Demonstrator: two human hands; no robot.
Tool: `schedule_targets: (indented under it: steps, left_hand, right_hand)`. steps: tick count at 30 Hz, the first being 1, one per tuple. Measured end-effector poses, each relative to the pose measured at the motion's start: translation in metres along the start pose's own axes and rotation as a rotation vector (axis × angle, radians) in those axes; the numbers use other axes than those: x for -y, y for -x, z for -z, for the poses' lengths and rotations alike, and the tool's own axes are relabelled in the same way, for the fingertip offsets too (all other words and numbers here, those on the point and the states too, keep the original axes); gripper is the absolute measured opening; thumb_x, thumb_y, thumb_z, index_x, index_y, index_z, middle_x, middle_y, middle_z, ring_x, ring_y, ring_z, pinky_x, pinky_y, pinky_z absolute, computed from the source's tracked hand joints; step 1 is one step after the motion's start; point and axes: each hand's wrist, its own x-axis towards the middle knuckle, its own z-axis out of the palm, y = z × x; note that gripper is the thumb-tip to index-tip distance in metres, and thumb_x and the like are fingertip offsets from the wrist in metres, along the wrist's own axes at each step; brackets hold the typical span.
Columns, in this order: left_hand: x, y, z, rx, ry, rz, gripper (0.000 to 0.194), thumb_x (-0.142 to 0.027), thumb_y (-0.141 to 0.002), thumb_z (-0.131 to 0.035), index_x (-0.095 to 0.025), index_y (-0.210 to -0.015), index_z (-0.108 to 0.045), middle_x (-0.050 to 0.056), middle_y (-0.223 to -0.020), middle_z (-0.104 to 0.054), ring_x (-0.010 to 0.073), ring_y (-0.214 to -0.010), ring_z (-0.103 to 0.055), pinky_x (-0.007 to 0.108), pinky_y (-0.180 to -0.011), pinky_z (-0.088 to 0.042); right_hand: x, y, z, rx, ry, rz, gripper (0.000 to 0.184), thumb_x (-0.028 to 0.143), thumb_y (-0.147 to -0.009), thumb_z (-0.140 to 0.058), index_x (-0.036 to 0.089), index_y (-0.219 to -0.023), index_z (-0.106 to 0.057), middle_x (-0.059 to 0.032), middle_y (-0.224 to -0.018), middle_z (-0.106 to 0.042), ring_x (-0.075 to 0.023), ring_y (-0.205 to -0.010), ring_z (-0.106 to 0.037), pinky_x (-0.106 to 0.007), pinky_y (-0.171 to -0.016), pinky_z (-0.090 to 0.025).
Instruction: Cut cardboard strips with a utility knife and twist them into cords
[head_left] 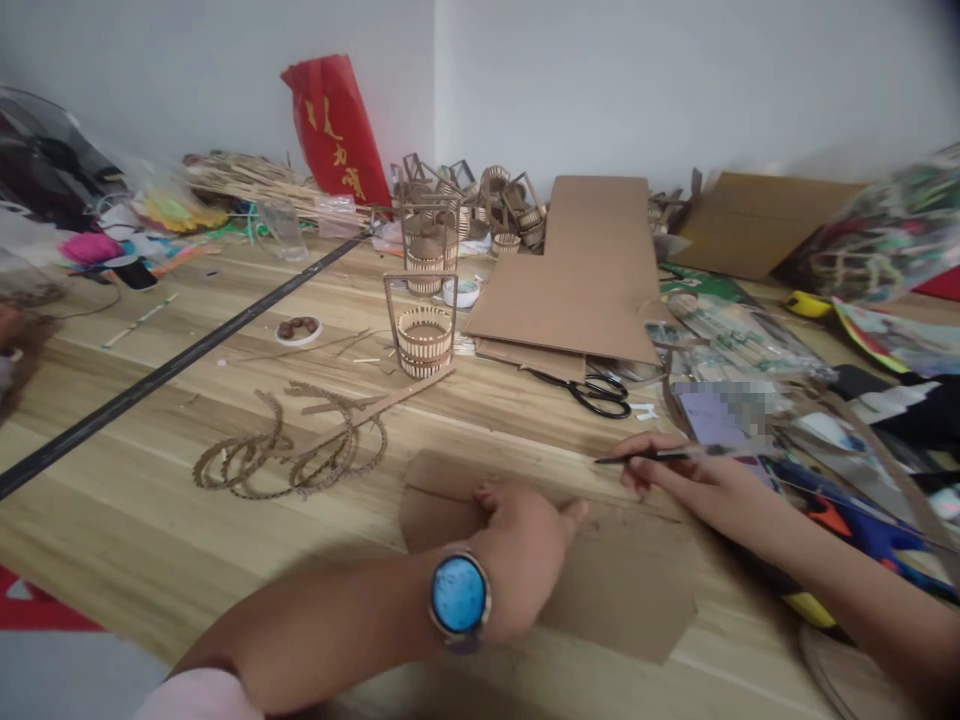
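Observation:
My left hand (pixel 521 550), with a watch (pixel 458 595) on its wrist, rests on a flat piece of brown cardboard (pixel 626 590) at the table's near side. Its thumb stretches to the right and the other fingers are partly hidden. My right hand (pixel 697 485) is closed around a slim dark pen (pixel 652 456), its tip pointing left above the cardboard's far edge. A dark line runs along that far edge. Beyond the left hand lie loose coils of brown scalloped strip (pixel 337 455) and a small slatted bucket (pixel 425 340) with a tall handle.
Black scissors (pixel 600 392) lie beside a large cardboard sheet (pixel 570 300). A long dark bar (pixel 187 357) crosses the left side. More small buckets (pixel 517 205) crowd the back near a red bag (pixel 334 130). Tools and plastic packets (pixel 750 335) clutter the right. Another person's hand (pixel 9 325) shows at the left edge.

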Motion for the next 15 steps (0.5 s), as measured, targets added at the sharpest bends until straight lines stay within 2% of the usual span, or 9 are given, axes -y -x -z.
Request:
schedule_targets:
  steps: [1, 3, 5, 8, 11, 15]
  left_hand:
    - [0.008, 0.006, 0.008, 0.032, -0.063, -0.033, 0.064, -0.004, -0.085, -0.059, -0.021, -0.146, -0.047, 0.014, -0.084, -0.071, 0.0287, -0.075, -0.069, 0.038, -0.064, -0.054]
    - [0.026, 0.014, 0.023, 0.049, -0.127, -0.071, 0.050, -0.004, -0.088, -0.055, -0.014, -0.137, -0.056, 0.017, -0.097, -0.070, 0.0295, -0.087, -0.068, 0.037, -0.067, -0.054]
    - [0.041, 0.016, 0.030, 0.053, -0.127, -0.147, 0.033, -0.003, -0.087, -0.054, -0.010, -0.117, -0.065, 0.016, -0.102, -0.068, 0.0278, -0.092, -0.066, 0.036, -0.071, -0.054]
    - [0.058, 0.006, 0.029, 0.050, -0.123, -0.203, 0.019, -0.007, -0.086, -0.059, -0.012, -0.101, -0.068, 0.013, -0.103, -0.066, 0.0260, -0.094, -0.065, 0.035, -0.074, -0.053]
    - [0.070, -0.013, 0.026, 0.020, -0.141, -0.165, 0.018, -0.005, -0.087, -0.056, -0.014, -0.097, -0.067, 0.012, -0.100, -0.066, 0.0249, -0.090, -0.065, 0.035, -0.073, -0.051]
    - [0.083, -0.029, 0.032, -0.102, -0.178, -0.019, 0.029, 0.000, -0.091, -0.043, -0.008, -0.110, -0.063, 0.019, -0.108, -0.063, 0.0297, -0.103, -0.060, 0.044, -0.085, -0.049]
  right_hand:
    - [-0.005, 0.007, 0.005, -0.069, 0.068, 0.007, 0.047, 0.065, -0.084, -0.050, 0.022, -0.097, -0.066, -0.0072, -0.079, -0.072, -0.0239, -0.075, -0.068, -0.037, -0.070, -0.054]
    - [-0.013, 0.019, 0.009, -0.146, 0.207, 0.015, 0.041, 0.060, -0.086, -0.050, 0.025, -0.099, -0.065, -0.0069, -0.081, -0.073, -0.0252, -0.078, -0.070, -0.037, -0.071, -0.055]
    - [-0.017, 0.027, 0.009, -0.139, 0.313, 0.015, 0.035, 0.053, -0.089, -0.048, 0.025, -0.101, -0.065, -0.0065, -0.086, -0.075, -0.0250, -0.079, -0.072, -0.036, -0.070, -0.055]
    - [-0.016, 0.033, 0.006, -0.085, 0.375, 0.062, 0.031, 0.046, -0.093, -0.043, 0.025, -0.105, -0.063, -0.0064, -0.093, -0.076, -0.0237, -0.081, -0.072, -0.034, -0.071, -0.055]
    - [-0.008, 0.028, 0.003, -0.057, 0.461, 0.137, 0.030, 0.034, -0.094, -0.041, 0.023, -0.114, -0.061, -0.0074, -0.097, -0.076, -0.0229, -0.088, -0.072, -0.033, -0.076, -0.053]
    - [0.005, 0.007, -0.002, -0.059, 0.744, -0.033, 0.035, 0.024, -0.090, -0.045, 0.020, -0.120, -0.062, -0.0093, -0.090, -0.076, -0.0246, -0.081, -0.072, -0.032, -0.068, -0.051]
